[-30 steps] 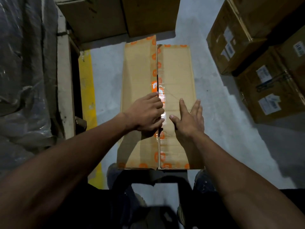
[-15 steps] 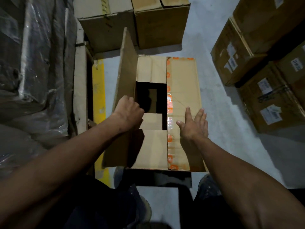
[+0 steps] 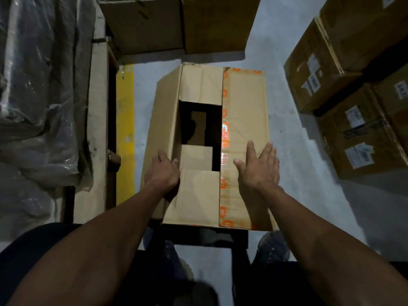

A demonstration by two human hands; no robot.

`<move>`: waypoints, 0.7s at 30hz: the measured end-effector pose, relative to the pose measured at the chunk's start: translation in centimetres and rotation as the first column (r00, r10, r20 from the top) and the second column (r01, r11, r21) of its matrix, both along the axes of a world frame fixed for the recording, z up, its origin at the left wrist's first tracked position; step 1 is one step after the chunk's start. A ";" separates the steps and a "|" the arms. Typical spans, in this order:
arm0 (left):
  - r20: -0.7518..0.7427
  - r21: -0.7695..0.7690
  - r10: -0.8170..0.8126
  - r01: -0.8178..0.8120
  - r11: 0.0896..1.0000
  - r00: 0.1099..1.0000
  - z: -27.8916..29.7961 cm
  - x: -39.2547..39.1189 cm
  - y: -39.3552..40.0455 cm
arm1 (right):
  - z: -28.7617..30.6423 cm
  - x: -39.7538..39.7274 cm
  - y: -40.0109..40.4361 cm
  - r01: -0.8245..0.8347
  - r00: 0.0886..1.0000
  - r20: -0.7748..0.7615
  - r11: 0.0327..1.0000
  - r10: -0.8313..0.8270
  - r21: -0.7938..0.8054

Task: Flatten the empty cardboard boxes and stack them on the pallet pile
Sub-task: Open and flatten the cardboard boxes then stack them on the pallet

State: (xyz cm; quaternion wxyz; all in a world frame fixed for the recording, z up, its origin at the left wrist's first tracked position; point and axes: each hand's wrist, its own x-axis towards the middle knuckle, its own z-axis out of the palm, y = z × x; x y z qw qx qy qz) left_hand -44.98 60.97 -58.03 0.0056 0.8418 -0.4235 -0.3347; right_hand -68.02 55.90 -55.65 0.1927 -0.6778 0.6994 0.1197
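Observation:
A long cardboard box [image 3: 245,102] with orange-printed tape stands on the grey floor in front of me. Its left top flap [image 3: 163,115] is folded out and down over the left side. The two short inner flaps lie flat, with a dark gap between them showing the inside. The right top flap stays closed. My left hand [image 3: 162,173] grips the near part of the left flap at the box's top edge, thumb on the inner side. My right hand [image 3: 258,168] lies flat, fingers spread, on the right flap.
Brown boxes [image 3: 176,23] stand just beyond the open one. Labelled cartons [image 3: 344,89] are stacked at the right. At the left are a plastic-wrapped load [image 3: 39,89], a wooden pallet edge [image 3: 97,129] and a yellow floor line [image 3: 125,133]. My shoes show below the box.
My left hand pulled the left flap up from closed, then swung it outward and down to the box's left side. My right hand has stayed flat on the right flap.

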 end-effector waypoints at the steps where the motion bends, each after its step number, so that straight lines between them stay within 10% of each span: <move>1: 0.002 0.005 0.053 -0.053 0.999 0.999 -0.3 -0.1 -0.1 | 0.0 0.0 -0.1 -0.006 1.000 -0.022 1.000 0.006 -0.009; 7: 0.119 -0.020 0.045 -0.043 0.999 0.992 -1.3 -0.2 -0.4 | 1.2 1.3 0.2 -0.206 0.976 0.020 0.943 0.218 -0.260; 12: 0.141 -0.020 0.012 -0.010 1.000 0.990 -1.6 -0.1 -0.5 | 1.5 4.4 -1.1 -0.427 0.904 -0.102 0.893 0.416 -0.145; 21: 0.145 -0.027 -0.004 0.008 1.000 0.989 -1.6 -0.2 -0.3 | 5.4 3.5 -0.6 -0.330 0.939 -0.167 0.922 0.300 -0.203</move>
